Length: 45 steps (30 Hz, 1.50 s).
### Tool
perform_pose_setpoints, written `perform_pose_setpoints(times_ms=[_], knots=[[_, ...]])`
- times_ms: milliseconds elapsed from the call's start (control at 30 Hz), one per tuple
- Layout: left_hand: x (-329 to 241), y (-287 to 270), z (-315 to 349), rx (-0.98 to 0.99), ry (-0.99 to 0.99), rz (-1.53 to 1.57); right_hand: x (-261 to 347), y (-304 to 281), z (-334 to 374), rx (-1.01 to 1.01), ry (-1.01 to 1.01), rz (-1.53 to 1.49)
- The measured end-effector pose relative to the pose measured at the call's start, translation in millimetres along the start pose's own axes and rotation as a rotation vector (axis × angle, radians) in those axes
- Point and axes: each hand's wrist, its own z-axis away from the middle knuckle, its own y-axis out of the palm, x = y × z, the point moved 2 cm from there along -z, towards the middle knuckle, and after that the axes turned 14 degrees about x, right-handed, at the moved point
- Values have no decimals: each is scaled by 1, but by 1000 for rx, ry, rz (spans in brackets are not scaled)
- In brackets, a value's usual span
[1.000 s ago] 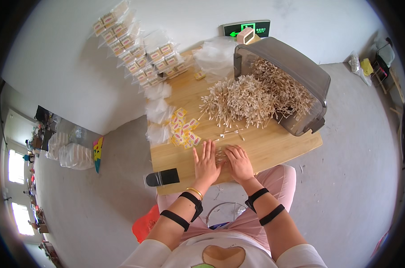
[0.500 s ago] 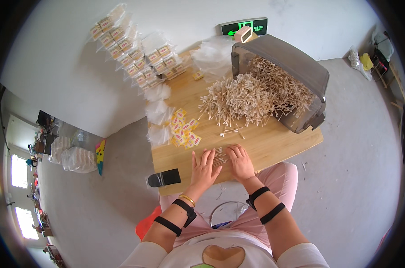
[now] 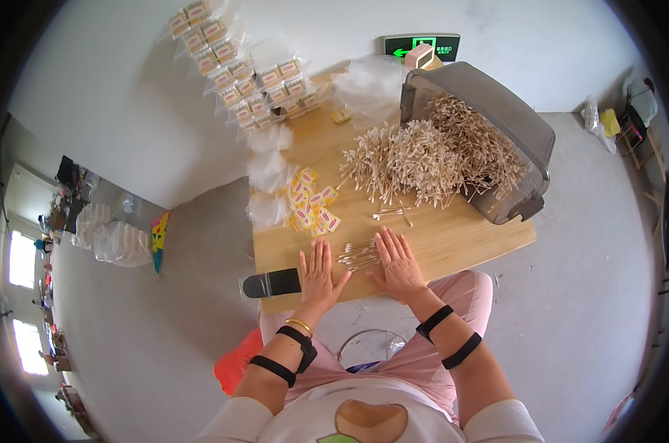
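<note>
A small batch of cotton swabs (image 3: 358, 255) lies roughly side by side on the wooden table (image 3: 453, 240), between my two hands. My left hand (image 3: 320, 277) rests flat to the left of them, fingers stretched out, thumb close to their ends. On the other side, my right hand (image 3: 398, 266) lies with its fingers extended, its edge at or touching the right ends of the swabs. Neither hand grips anything. Beyond them are a few loose swabs (image 3: 392, 213) and a large heap of swabs (image 3: 416, 159) spilling from a tipped grey plastic bin (image 3: 523, 122).
Yellow-and-white printed cards (image 3: 312, 201) lie left of the heap, beside clear plastic bags (image 3: 268, 173). Bagged packs (image 3: 227, 74) are stacked at the back left. A black pad (image 3: 272, 283) sits at the front left corner. A small pink clock-like box (image 3: 420, 56) stands behind the bin.
My hands have moved apart, the left one leftward, and their fingers have straightened. More of the swabs between them now shows. The whole view has shifted slightly.
</note>
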Motion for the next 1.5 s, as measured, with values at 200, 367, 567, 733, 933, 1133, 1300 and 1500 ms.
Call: perform_pose_setpoints(times_ms=[200,367,567,733,933,1133,1300,1500], knots=[[-25,18,-11,37,-13,-59,15,26,-14,66,39,114],[-27,23,-14,-11,-34,7,20,33,-18,70,50,191],[-32,11,-10,15,151,-42,19,31,-16,69,64,203],[-31,11,-9,8,139,-23,20,30,-16,33,38,160],[-29,6,-19,23,107,-104,24,24,-14,88,109,184],[-32,11,-6,1,120,-87,21,28,-13,41,88,158],[-32,9,-11,2,95,-87,21,31,-14,40,95,167],[-30,11,-11,30,95,-37,19,32,-17,49,111,173]])
